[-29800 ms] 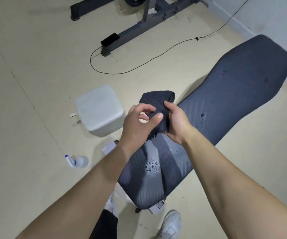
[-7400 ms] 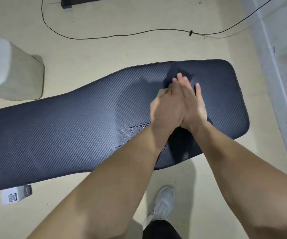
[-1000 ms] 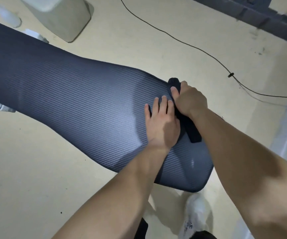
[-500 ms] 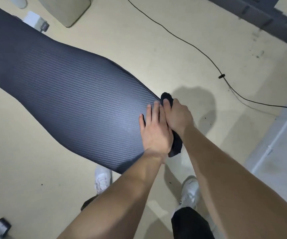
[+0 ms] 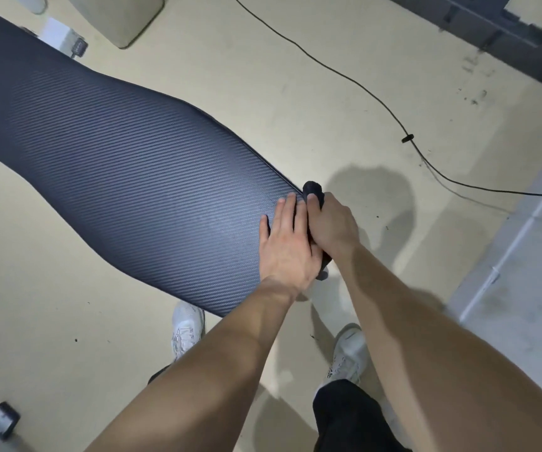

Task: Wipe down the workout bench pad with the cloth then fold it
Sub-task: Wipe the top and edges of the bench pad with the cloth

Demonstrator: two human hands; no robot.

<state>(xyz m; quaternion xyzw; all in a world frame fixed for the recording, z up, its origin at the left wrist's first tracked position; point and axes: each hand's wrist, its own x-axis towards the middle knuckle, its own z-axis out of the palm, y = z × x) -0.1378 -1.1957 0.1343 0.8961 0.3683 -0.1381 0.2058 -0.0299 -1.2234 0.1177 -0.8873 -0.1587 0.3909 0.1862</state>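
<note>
The right hand (image 5: 331,226) is gripping the dark cloth (image 5: 314,190) in a closed fist, and over the last second it has been sliding from on top of the bench pad (image 5: 126,171) out to the pad's end edge, right of centre in the frame. The cloth is now hanging mostly past that edge, one bunched end poking out above the thumb and a tail showing below the wrist. The left hand (image 5: 284,241) is lying open and flat on the pad just beside it, fingers (image 5: 287,207) spread, bracing rather than holding anything. The droplets seen half a minute ago are no longer showing on the visible surface, though the pad's far end is running out of the upper left of the frame. This is probably the final stroke of wiping, so folding the cloth is coming next.
</note>
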